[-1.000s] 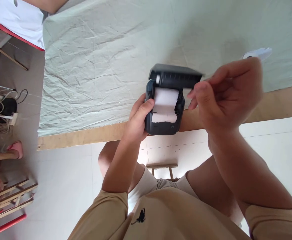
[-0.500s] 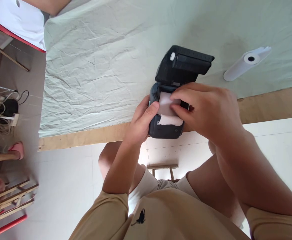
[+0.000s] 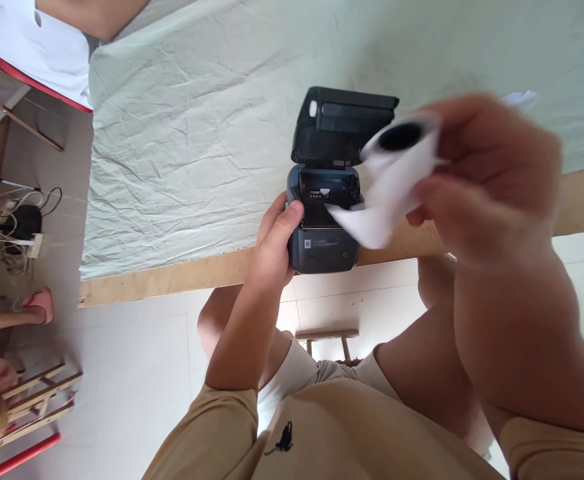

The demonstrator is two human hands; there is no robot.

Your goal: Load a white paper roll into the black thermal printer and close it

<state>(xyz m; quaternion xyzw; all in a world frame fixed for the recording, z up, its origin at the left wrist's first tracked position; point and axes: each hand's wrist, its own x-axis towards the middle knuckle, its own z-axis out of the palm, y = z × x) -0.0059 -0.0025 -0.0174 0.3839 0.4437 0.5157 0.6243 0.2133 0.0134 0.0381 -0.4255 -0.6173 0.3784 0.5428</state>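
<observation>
A dark portable label printer [image 3: 325, 250] rests at the table's front edge with its lid [image 3: 345, 127] swung up. My left hand [image 3: 277, 240] grips the printer's left side, thumb on the rim of its bay. The bay's inside shows, with a small printed label in it. Up and to the right of the printer, my right hand [image 3: 492, 173] is closed on a small white paper roll [image 3: 397, 180] with a black core. The roll's loose end curls down over the printer's right edge. Motion blurs the roll and the right hand.
A pale green cloth [image 3: 197, 147] covers the table, whose bare wooden edge [image 3: 172, 283] faces me. Behind my right hand shows a bit of white paper [image 3: 519, 100]. Another person's arm [image 3: 97, 17] is at the upper left. Cables [image 3: 5, 243] and wooden stools [image 3: 37, 400] stand left.
My right hand has lifted the paper roll out of the printer's bay and moved up and right with it. The printer has shifted slightly left, still in my left hand.
</observation>
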